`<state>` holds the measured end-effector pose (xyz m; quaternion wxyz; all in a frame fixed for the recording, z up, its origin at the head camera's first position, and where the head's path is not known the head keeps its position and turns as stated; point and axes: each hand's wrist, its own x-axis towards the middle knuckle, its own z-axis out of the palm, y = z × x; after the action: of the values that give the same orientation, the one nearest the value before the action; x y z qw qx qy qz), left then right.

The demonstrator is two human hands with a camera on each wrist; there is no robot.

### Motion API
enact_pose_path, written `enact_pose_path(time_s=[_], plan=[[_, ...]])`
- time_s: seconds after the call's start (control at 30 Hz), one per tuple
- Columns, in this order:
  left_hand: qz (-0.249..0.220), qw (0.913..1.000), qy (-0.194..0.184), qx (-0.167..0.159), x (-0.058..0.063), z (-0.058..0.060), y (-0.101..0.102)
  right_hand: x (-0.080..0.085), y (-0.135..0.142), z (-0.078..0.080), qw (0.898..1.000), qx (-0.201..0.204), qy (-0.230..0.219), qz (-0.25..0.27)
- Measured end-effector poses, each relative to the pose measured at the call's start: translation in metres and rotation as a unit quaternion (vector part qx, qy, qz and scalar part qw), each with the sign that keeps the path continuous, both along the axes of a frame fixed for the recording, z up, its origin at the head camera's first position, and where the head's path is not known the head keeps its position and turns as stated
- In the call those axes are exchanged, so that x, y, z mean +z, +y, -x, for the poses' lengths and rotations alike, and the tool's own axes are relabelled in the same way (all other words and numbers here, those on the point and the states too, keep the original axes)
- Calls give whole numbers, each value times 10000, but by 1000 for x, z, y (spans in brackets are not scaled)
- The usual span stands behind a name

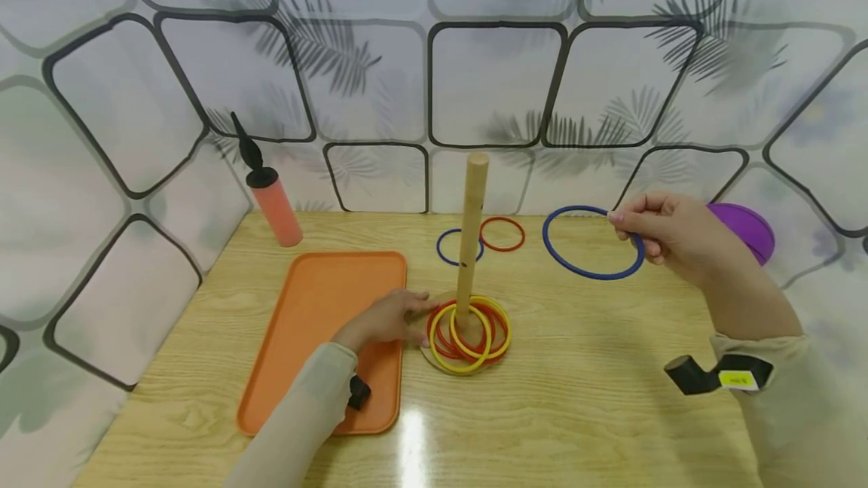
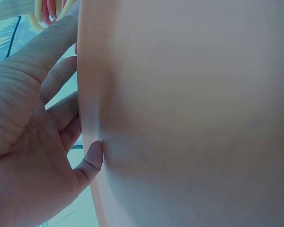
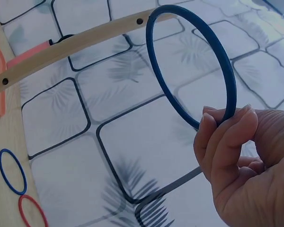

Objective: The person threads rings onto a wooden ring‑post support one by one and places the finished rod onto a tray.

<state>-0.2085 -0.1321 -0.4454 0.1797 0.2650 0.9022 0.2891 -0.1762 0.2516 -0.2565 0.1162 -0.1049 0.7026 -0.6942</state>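
My right hand (image 1: 667,232) pinches a blue ring (image 1: 554,253) by its right side, holding it in the air right of a wooden post (image 1: 471,232). In the right wrist view the thumb and fingertips close on the lower edge of the ring (image 3: 229,71). Several red and yellow rings (image 1: 502,315) lie round the foot of the post, on its round base. At the left edge of that base is my left hand (image 1: 383,318), its fingers loosely extended beside the rings. The left wrist view shows this hand (image 2: 28,142) next to the orange tray's rim.
An orange tray (image 1: 332,300) lies under the left forearm. Behind the post, a second blue ring (image 1: 439,247) and a red ring (image 1: 502,249) rest on the table (image 1: 576,398). A pink pump (image 1: 276,209) stands at the back left, a purple object (image 1: 746,228) at the back right.
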Motion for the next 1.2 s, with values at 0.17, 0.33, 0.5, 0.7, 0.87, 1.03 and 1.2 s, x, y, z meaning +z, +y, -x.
enact_pose_path(time_s=[0.17, 0.33, 0.5, 0.7, 0.87, 1.03, 1.2], plan=[[-28, 10000, 25, -17, 1, -1, 0, 29, -15, 3, 9998, -37, -84, -155], [-10, 10000, 49, -24, 1, -1, -1, 53, -35, 5, 9994, -2, 51, -332], [-30, 10000, 42, -43, 0, 0, -2, 68, -57, 7, 9991, 156, 200, -345], [-12, 9999, 99, -77, 0, -1, -1, 74, -83, 11, 9985, 467, 299, 6], [-48, 9997, 171, -166, 0, -2, -1, 69, -98, 17, 9984, 454, 273, -179], [-54, 9997, 200, -140, 0, -3, -1, 62, -107, 21, 9983, 354, 162, -435], [-48, 9997, 215, -114, 0, -2, -2, 49, -112, 24, 9977, 380, -4, -568]])
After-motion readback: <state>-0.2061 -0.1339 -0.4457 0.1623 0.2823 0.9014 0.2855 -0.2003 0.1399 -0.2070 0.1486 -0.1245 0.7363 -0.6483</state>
